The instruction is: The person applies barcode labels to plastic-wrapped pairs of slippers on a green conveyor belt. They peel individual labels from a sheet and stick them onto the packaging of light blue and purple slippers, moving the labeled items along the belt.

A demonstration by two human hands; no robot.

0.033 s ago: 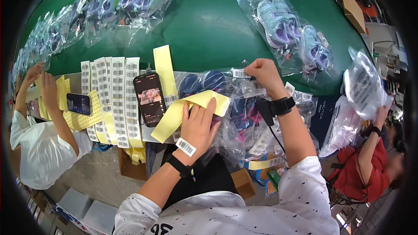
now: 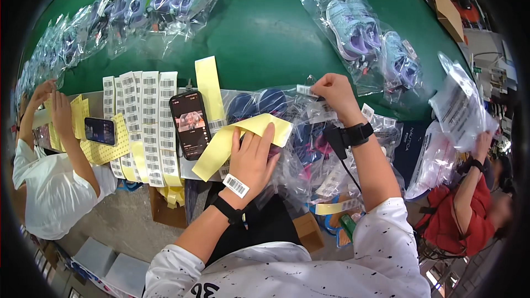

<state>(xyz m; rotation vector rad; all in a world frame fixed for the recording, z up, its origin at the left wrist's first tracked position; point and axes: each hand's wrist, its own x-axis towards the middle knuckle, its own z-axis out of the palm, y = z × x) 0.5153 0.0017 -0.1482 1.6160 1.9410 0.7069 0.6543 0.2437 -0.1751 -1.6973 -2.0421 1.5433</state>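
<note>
My left hand (image 2: 251,157) is palm down, its fingers stretched out and a yellow label backing strip (image 2: 218,154) caught among them. The strip bends over the middle fingers, which it partly hides. A barcode label is stuck on my left wrist. My right hand (image 2: 335,91) is pinched, with a white barcode label (image 2: 305,91) at its fingertips; the exact grip is partly hidden. Under and between my hands lie clear plastic bags (image 2: 287,154) holding dark blue and pink shoes (image 2: 306,143).
Strips of barcode labels (image 2: 149,127) hang over the near edge beside a phone (image 2: 190,124). Bagged light blue shoes (image 2: 353,27) lie on the green table (image 2: 265,33), with more at far left. A co-worker in white (image 2: 61,193) is left, another in red (image 2: 464,215) right.
The clear plastic bag in the right co-worker's hand has shifted slightly up and left. My own hands look almost unmoved.
</note>
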